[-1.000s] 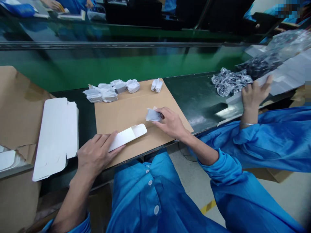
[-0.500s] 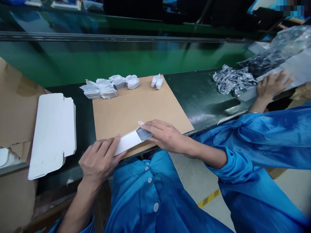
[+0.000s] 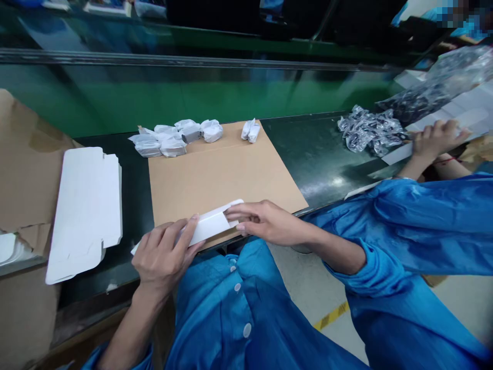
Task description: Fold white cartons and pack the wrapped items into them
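Note:
My left hand [image 3: 165, 252] wraps round a slim white cardboard box [image 3: 210, 227], held at a slant above the near edge of the brown cardboard sheet. The box's right end is open, with a flap standing out. My right hand [image 3: 269, 222] is at that end, fingers stretched into the mouth and thumb apart below. Its fingertips are partly hidden, and what lies inside the box does not show. Several small parcels in white wrapping [image 3: 165, 141] sit along the back of the sheet [image 3: 215, 174], and a single wrapped parcel [image 3: 250, 130] lies apart to their right.
Flat white unfolded boxes [image 3: 84, 205] are stacked at left, beside a brown carton [image 3: 26, 169]. At right, clear plastic-bagged items [image 3: 370, 131] lie on the dark green bench [image 3: 308, 154]. A co-worker's hand [image 3: 435, 141] and blue sleeve [image 3: 442, 221] are close on my right.
The grey wrapped item at the box's mouth has gone out of sight inside, and my right fingers now reach into the opening. The co-worker's hand has shifted slightly.

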Available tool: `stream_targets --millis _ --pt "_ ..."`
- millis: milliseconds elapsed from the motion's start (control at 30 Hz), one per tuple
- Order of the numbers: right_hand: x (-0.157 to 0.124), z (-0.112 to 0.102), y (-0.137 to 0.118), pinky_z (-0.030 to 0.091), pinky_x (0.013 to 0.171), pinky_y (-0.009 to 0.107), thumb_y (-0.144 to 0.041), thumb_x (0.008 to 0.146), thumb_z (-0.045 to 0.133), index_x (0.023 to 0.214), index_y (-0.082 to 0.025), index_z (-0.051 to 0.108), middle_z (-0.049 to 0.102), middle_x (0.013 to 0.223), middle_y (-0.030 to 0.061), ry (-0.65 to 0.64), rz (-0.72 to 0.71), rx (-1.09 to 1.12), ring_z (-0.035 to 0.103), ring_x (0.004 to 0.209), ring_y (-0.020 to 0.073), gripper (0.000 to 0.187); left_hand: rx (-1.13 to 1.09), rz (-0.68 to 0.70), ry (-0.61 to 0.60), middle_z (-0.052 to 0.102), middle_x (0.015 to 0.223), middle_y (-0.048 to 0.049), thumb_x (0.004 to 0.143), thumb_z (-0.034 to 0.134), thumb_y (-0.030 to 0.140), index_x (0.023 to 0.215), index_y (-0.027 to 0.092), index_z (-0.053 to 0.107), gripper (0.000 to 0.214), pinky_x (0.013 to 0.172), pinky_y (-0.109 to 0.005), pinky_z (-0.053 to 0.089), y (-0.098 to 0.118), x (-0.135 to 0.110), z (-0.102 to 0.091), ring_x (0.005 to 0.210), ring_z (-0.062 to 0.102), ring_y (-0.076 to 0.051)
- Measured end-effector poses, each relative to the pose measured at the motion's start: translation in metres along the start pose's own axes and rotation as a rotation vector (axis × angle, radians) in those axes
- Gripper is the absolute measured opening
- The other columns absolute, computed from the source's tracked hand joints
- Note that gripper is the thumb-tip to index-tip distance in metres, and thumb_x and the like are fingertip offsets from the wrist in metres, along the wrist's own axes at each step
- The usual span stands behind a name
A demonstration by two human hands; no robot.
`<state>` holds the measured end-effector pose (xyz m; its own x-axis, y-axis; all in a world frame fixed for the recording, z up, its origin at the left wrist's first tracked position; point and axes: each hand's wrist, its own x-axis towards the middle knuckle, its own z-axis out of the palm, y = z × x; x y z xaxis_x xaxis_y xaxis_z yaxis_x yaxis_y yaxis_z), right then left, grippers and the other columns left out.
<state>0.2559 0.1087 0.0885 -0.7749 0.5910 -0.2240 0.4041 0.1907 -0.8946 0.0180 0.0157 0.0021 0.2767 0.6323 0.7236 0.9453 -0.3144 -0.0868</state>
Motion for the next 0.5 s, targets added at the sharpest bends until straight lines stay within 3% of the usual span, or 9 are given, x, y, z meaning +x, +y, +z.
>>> stream_targets --millis 67,133,233,300,367,433,500 --pt "-0.004 0.000 0.002 0.053 0.053 0.021 -0.023 0.091 0.055 0.142 -0.022 0.045 0.059 0.134 0.0124 -0.070 0.109 0.182 0.063 0.064 0.0070 0.052 0.042 -0.035 0.001 0.073 0.091 -0.0092 0.084 0.067 0.040 0.129 0.017 0.059 0.052 0.064 -0.036 0.037 0.006 0.001 0.002 0.077 0.061 -0.024" --pt "-0.003 0.006 0.009 0.049 0.043 0.020 -0.030 0.089 0.058 0.145 -0.022 0.039 0.057 0.134 0.0154 -0.048 0.195 0.263 0.056 0.050 0.0036 0.060 0.047 -0.078 -0.020 0.073 0.092 -0.0095 0.086 0.065 0.041 0.124 0.017 0.062 0.045 0.067 -0.037 0.037 0.018 0.006 0.006 0.079 0.061 -0.024" --pt "0.004 0.013 0.022 0.047 0.041 0.021 -0.039 0.085 0.064 0.134 -0.016 0.052 0.068 0.109 0.0114 0.147 0.231 0.236 0.053 0.045 0.0049 0.056 0.002 -0.138 -0.092 0.073 0.098 -0.0099 0.088 0.061 0.043 0.121 0.016 0.064 0.042 0.072 -0.038 0.040 0.037 0.023 0.015 0.085 0.062 -0.024" --pt "0.005 -0.002 0.030 0.046 0.043 0.023 -0.043 0.079 0.071 0.118 -0.015 0.063 0.070 0.089 0.0060 0.322 0.188 0.177 0.052 0.045 0.0063 0.049 -0.065 -0.135 -0.107 0.072 0.109 -0.0099 0.089 0.058 0.049 0.125 0.016 0.061 0.049 0.079 -0.037 0.043 0.039 0.034 0.019 0.095 0.063 -0.024" --pt "0.000 -0.040 0.037 0.046 0.049 0.024 -0.044 0.077 0.074 0.106 -0.014 0.069 0.067 0.072 0.0022 0.500 0.147 0.075 0.053 0.048 0.0075 0.042 -0.075 -0.204 -0.092 0.067 0.125 -0.0114 0.089 0.055 0.054 0.133 0.017 0.055 0.058 0.091 -0.038 0.043 0.027 0.038 0.015 0.113 0.060 -0.026" --pt "-0.011 -0.100 0.042 0.043 0.058 0.026 -0.039 0.082 0.070 0.103 -0.013 0.072 0.061 0.057 0.0002 0.652 0.184 -0.083 0.054 0.051 0.0072 0.033 0.023 -0.390 -0.101 0.057 0.138 -0.0169 0.089 0.054 0.054 0.139 0.013 0.048 0.065 0.103 -0.043 0.039 0.002 0.032 0.005 0.128 0.051 -0.031" --pt "-0.023 -0.163 0.046 0.039 0.060 0.031 -0.031 0.084 0.067 0.098 -0.011 0.074 0.058 0.052 0.0002 0.766 0.282 -0.191 0.052 0.050 0.0052 0.025 0.145 -0.592 -0.194 0.049 0.143 -0.0249 0.089 0.055 0.048 0.140 0.006 0.047 0.066 0.109 -0.051 0.034 -0.027 0.017 -0.006 0.135 0.044 -0.039"
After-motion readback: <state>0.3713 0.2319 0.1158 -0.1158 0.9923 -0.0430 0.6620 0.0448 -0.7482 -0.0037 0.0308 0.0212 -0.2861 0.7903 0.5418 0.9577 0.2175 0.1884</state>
